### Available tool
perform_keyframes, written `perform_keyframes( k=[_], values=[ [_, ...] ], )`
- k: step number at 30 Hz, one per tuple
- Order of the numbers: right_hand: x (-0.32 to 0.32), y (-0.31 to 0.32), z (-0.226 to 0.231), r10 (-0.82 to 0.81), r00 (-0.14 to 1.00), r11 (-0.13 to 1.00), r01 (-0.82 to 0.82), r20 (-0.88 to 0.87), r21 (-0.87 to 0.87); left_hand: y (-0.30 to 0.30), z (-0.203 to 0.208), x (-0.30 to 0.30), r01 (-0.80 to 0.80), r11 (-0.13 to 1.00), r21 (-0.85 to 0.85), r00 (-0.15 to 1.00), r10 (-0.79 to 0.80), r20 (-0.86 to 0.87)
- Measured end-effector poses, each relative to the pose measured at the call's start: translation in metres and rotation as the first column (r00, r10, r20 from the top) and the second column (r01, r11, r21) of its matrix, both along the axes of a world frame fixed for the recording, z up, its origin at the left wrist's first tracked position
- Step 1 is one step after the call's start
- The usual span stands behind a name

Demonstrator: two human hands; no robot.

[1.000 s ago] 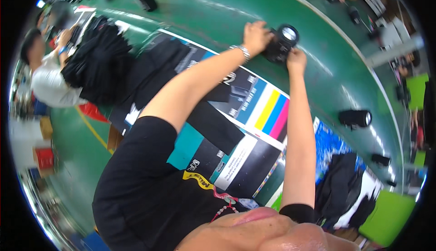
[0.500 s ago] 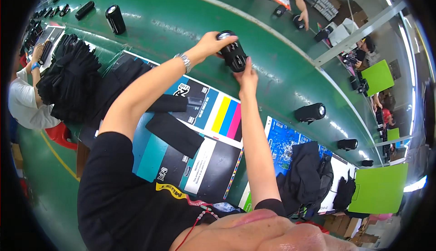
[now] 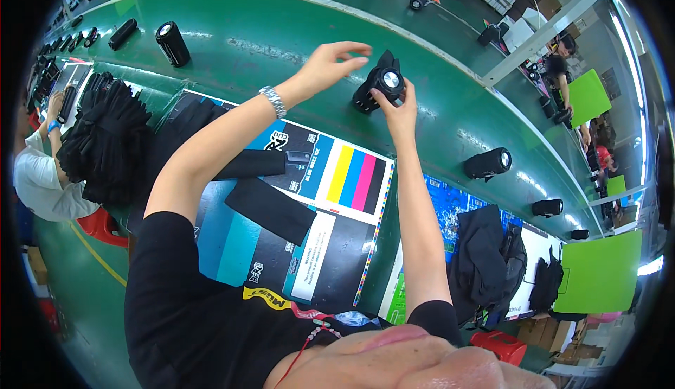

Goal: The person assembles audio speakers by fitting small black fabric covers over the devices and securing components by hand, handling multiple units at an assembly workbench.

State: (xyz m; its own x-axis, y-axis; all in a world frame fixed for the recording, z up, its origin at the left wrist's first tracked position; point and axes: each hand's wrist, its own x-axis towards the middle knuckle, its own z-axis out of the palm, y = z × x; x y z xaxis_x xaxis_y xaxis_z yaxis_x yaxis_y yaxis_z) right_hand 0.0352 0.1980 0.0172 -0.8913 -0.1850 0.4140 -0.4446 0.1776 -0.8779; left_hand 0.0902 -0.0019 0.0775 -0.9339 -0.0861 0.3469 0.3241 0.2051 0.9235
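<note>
A black cylindrical speaker [image 3: 367,96] is in my right hand [image 3: 399,112], above the green work surface. Its round silver end is turned up toward me, and a dark flap or strap sticks out past it. The thumb of that hand presses near the silver end; the other fingers are partly hidden behind the speaker. My left hand [image 3: 330,71], with a metal watch on the wrist, hovers just left of the speaker, apart from it, fingers spread and holding nothing. Below my arms lie black fabric sleeves [image 3: 271,211] on a printed sheet [image 3: 344,252].
A tall pile of black fabric pieces [image 3: 105,139] stands at the left, beside a co-worker in white [image 3: 48,178]. One speaker [image 3: 173,44] stands far left; others [image 3: 487,164] lie along the green surface [image 3: 281,30] to the right. Black cloth [image 3: 485,262] is heaped at the right.
My left hand has let go of the speaker and drawn away from it. In my right hand the speaker has turned, so its silver end now shows near the thumb.
</note>
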Motion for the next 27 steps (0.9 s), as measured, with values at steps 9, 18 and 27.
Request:
perform_keyframes(
  k=[9, 18, 27],
  values=[
    [-0.003, -0.017, 0.012, -0.007, 0.989, 0.999, 0.014, 0.15, -0.048, 0.021, 0.001, -0.08, 0.003, 0.904, -0.427, 0.986, 0.067, 0.15],
    [-0.026, 0.008, 0.009, 0.043, 0.984, 0.998, -0.037, 0.172, -0.041, 0.057, 0.015, -0.049, -0.05, 0.877, -0.477, 0.964, -0.083, -0.254],
    [-0.077, 0.023, 0.011, 0.34, 0.839, 0.797, -0.017, 0.425, -0.604, 0.028, -0.016, -0.094, -0.136, 0.761, 0.634, 0.979, 0.004, 0.205]
  ],
)
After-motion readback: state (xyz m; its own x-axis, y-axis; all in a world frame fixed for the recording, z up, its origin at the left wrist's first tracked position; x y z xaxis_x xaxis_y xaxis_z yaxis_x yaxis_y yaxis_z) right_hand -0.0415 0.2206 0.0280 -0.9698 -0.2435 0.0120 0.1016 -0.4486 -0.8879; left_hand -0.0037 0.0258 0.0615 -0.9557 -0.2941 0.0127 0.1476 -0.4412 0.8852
